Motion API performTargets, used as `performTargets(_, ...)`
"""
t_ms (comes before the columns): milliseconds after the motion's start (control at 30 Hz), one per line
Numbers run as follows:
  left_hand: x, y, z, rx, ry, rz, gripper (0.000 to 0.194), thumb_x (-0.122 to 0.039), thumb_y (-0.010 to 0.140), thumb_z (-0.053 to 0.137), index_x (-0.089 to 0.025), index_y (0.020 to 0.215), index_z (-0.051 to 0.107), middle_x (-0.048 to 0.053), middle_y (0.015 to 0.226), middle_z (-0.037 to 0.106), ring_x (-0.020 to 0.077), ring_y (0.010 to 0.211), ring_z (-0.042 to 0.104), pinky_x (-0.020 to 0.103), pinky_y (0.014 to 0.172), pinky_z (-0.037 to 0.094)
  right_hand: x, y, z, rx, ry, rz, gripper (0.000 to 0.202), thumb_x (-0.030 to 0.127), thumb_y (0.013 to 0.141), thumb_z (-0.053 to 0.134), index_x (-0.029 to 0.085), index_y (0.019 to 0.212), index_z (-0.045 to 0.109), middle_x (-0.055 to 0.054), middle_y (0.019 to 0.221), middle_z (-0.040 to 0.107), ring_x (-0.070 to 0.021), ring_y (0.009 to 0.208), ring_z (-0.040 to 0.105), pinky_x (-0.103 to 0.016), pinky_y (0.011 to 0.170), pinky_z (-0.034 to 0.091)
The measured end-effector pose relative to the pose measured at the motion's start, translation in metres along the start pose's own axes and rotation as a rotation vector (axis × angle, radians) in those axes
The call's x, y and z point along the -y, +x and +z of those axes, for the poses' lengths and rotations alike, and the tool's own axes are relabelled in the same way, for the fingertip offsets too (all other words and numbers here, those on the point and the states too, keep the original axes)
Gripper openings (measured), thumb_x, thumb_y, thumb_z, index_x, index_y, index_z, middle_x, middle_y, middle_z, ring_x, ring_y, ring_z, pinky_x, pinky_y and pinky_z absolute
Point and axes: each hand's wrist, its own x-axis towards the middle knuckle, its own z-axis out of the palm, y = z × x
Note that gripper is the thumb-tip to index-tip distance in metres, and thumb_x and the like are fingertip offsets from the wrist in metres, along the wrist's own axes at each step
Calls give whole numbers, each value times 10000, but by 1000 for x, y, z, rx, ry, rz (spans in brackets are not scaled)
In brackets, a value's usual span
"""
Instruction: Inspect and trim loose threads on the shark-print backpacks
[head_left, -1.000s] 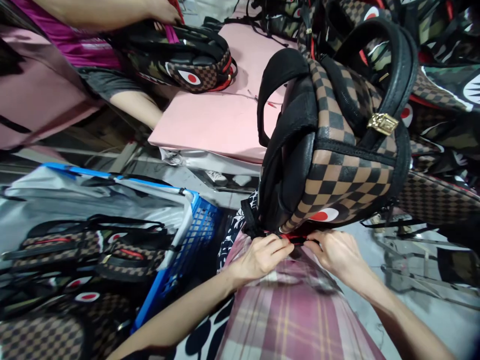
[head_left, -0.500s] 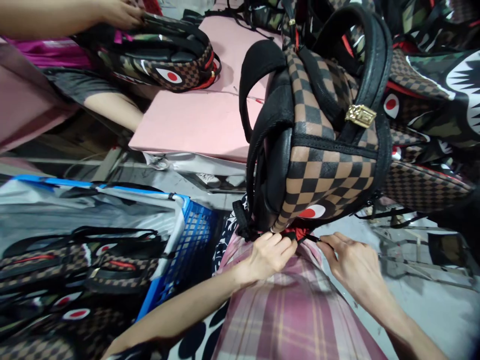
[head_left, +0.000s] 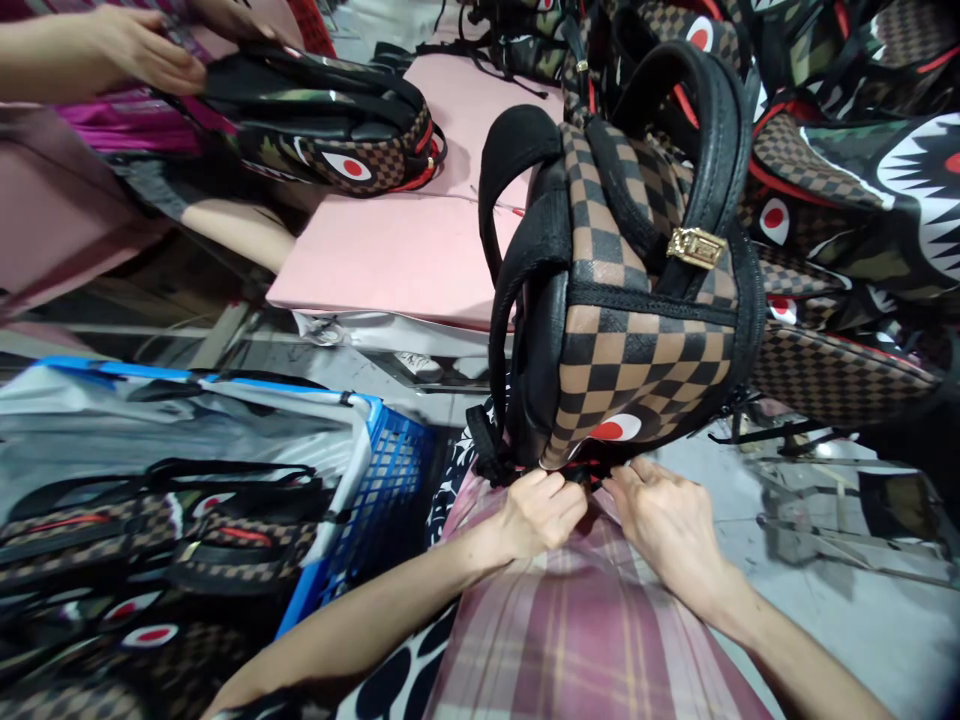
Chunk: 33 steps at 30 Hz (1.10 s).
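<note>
- Left hand [head_left: 545,512]: fingers curled tight on the lower edge of the bag [head_left: 645,345].
- Right hand [head_left: 667,520]: fingers bent at that edge, near the left's; cannot tell how closed, or on what.
- Bag: tilted, just beyond both hands' fingers.
- Crate [head_left: 386,470]: left of the fingers.
- Table [head_left: 390,255]: beyond them, leftward.

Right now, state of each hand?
Left hand: closed on dark material at the lower edge of the checkered backpack.
Right hand: closed at the same edge; what its grip pinches is hidden.
</note>
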Motion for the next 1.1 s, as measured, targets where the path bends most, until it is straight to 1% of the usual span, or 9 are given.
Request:
performTargets(133, 1, -1, 2, 6, -16, 8, 236, -99, 853, 418, -162, 639, 494, -15, 535, 424, 122, 521, 352, 307, 510, 180, 3, 5, 0, 31, -12, 0, 286, 271, 930, 380, 177, 808, 621, -52, 764, 639, -132, 630, 600, -270, 472, 212)
performTargets(267, 0, -2, 3, -9, -18, 3, 242, -98, 854, 412, -161, 633, 487, -13, 532, 429, 122, 518, 358, 306, 510, 181, 4, 7, 3, 34, 11, 33, 294, 300, 927, 387, 185, 803, 627, -47, 766, 645, -136, 642, 609, -269, 462, 195)
performTargets(400, 0, -3, 4, 26, 19, -6, 132, -118, 854, 449, -147, 779, 554, -20, 560, 461, 116, 543, 405, 300, 515, 205, 0, 3, 9, -2, 79, 99, 325, 330, 938, 357, 197, 875, 646, -47, 838, 659, -123, 631, 614, -261, 465, 204)
performTargets(500, -1, -5, 5, 37, 36, -9, 114, -139, 861, 460, -142, 850, 573, -22, 570, 472, 110, 554, 420, 301, 517, 218, -2, 0, 9, 16, 83, 93, 319, 353, 935, 359, 212, 945, 645, -52, 856, 664, -123, 621, 615, -253, 471, 223)
performTargets(600, 0, -6, 6, 20, 40, -8, 140, -136, 862, 453, -150, 778, 563, -23, 548, 449, 111, 540, 404, 303, 517, 211, -1, 2, 7, 56, 57, 69, 290, 360, 923, 390, 224, 975, 640, -54, 867, 666, -142, 663, 630, -249, 472, 231)
performTargets(700, 0, -4, 5, 7, 20, -10, 171, -125, 856, 454, -154, 709, 536, -23, 533, 431, 116, 530, 390, 300, 516, 202, 1, 5, 4, 86, 47, 53, 276, 350, 918, 404, 222, 944, 647, -47, 875, 668, -154, 677, 638, -253, 466, 229)
performTargets(800, -1, -2, 3, 1, 25, -8, 154, -122, 857, 456, -151, 731, 540, -25, 541, 438, 114, 530, 390, 299, 515, 202, 0, 6, 3, 94, 76, 55, 284, 349, 921, 395, 227, 935, 651, -41, 880, 671, -146, 668, 637, -250, 472, 244)
performTargets(933, -1, 2, 0, -1, 49, -11, 121, -126, 857, 467, -147, 790, 565, -31, 551, 450, 105, 529, 394, 302, 506, 213, -2, 2, 3, 82, 87, 64, 286, 353, 922, 391, 231, 978, 643, -47, 908, 670, -144, 681, 637, -243, 482, 271)
performTargets(1100, 0, 3, -1, 9, 39, -3, 166, -126, 862, 455, -151, 732, 556, -25, 541, 439, 109, 524, 384, 303, 503, 215, 3, 2, 4, 92, 65, 53, 275, 326, 924, 389, 215, 977, 636, -61, 925, 661, -151, 712, 639, -243, 487, 282)
